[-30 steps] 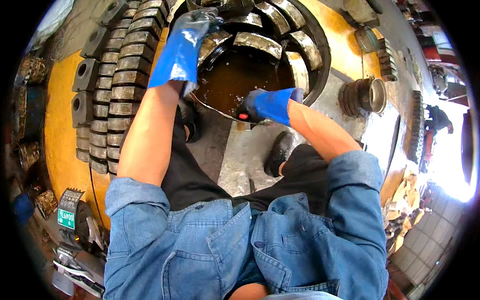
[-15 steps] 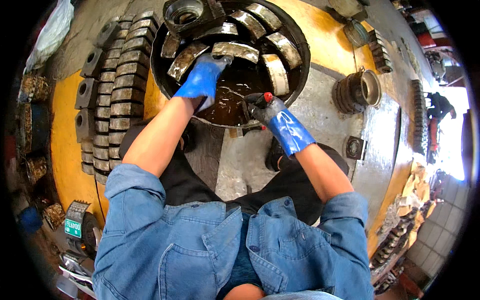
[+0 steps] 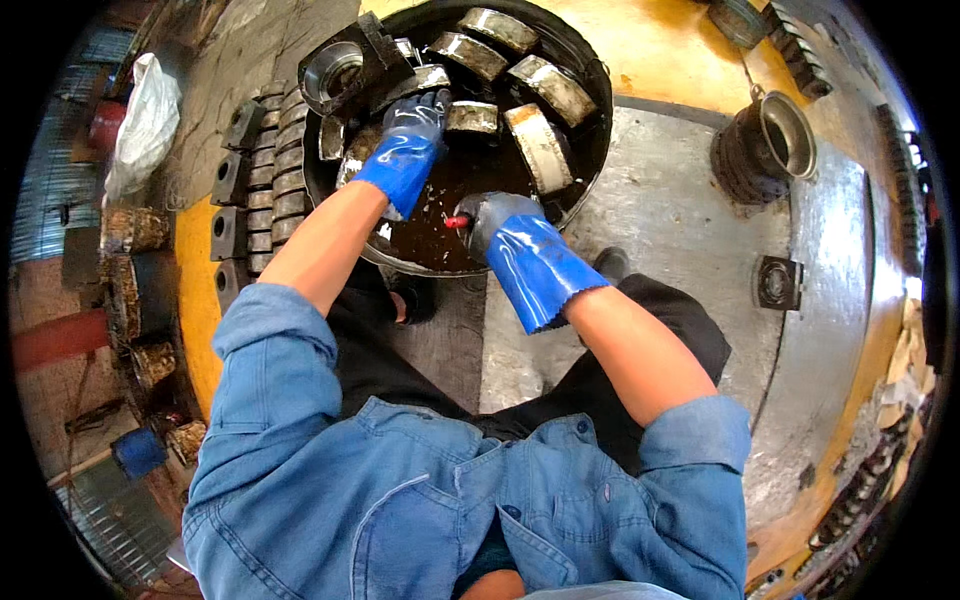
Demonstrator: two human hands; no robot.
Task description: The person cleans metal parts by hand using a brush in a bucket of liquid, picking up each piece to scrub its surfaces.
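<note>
My left hand point(image 3: 408, 140), in a blue rubber glove with a dark grey palm and fingers, reaches into a round black basin point(image 3: 604, 130). Its fingers are stretched out over a curved, oily metal segment point(image 3: 428, 77), apparently touching it. A second, smaller-looking segment point(image 3: 472, 117) lies just right of the fingertips. My right hand point(image 3: 505, 225), gloved the same way, is closed above the basin's near part. From its fist sticks the red end of a tool point(image 3: 456, 222); the rest is hidden, so its kind cannot be made out. Dark oily liquid point(image 3: 425, 248) covers the bottom.
A block with a round bore point(image 3: 338, 72) sits at the basin's far left. Rows of stacked metal segments point(image 3: 290, 150) and bored blocks point(image 3: 229, 178) stand left. To the right are a metal cylinder point(image 3: 765, 150) and a square block point(image 3: 777, 283). A white plastic bag point(image 3: 148, 130) lies far left.
My left hand has moved off the middle segment toward the one behind it, its fingers straightening. My right hand has swung left over the basin with the red-ended tool. The view has shifted.
</note>
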